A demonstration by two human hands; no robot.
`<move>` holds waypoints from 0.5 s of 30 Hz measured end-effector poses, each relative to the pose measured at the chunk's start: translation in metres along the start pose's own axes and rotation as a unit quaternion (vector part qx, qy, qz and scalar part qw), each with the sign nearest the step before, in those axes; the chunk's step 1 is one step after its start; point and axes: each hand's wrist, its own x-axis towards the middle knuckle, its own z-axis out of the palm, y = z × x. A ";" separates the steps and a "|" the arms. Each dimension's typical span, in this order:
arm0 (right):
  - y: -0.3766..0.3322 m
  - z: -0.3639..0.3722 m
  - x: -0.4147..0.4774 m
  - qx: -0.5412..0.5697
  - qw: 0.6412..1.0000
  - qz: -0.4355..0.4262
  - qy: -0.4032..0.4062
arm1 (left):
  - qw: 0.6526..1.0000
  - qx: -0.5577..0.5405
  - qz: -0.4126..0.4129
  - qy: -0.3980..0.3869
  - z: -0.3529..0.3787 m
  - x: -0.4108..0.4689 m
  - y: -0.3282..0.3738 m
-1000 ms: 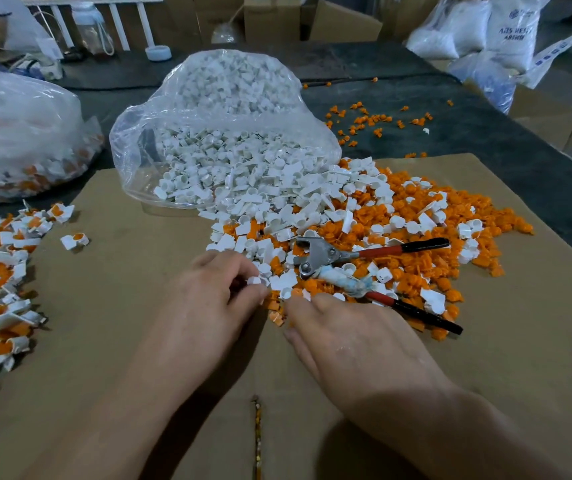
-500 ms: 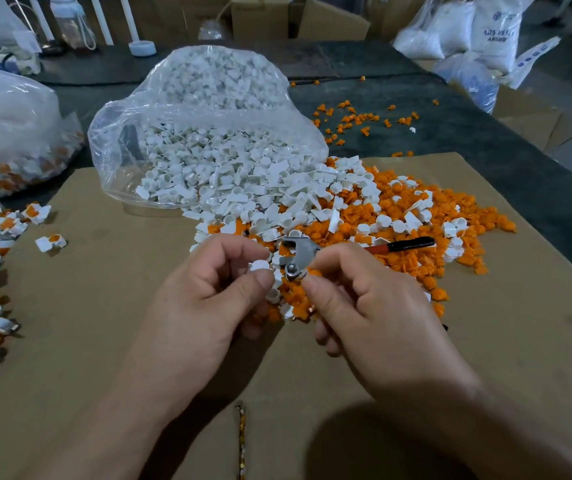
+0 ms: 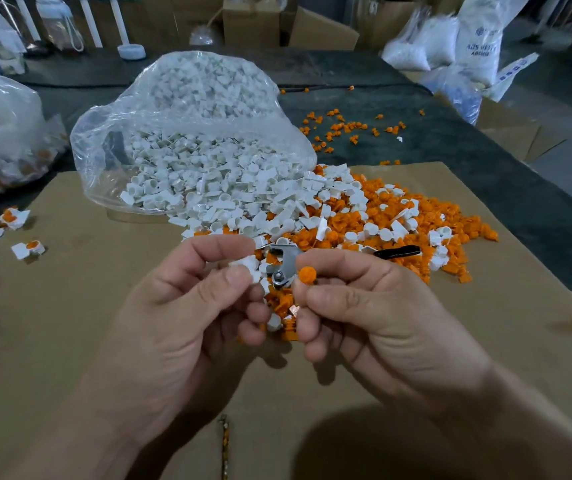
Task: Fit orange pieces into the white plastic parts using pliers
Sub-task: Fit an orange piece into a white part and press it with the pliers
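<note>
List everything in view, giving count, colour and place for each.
white part: one, white, held up at centre
orange piece: one, orange, held up beside it
pliers: one, grey head, black handle tip, lying on the pile
loose pile: many, white and orange mixed, on the cardboard
open bag: one, clear, holds white parts, behind the pile
second bag: one, clear, far left
fitted pieces: many, white with orange, left edge
stray orange pieces: several, on the dark table
cardboard: one, brown, foreground
left hand: pinches white part
right hand: pinches orange piece
</note>
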 end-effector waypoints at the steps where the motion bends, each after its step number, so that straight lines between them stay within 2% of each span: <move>1: -0.001 0.000 0.000 0.011 1.000 0.006 -0.002 | 1.000 -0.001 0.001 0.014 0.002 0.000 0.000; 8: -0.001 -0.003 0.000 0.038 0.999 0.024 -0.005 | 1.000 -0.006 -0.019 0.015 0.007 -0.002 0.000; 15: 0.000 -0.006 0.000 0.015 0.999 0.029 -0.020 | 0.986 0.143 -0.005 0.084 0.003 -0.005 -0.006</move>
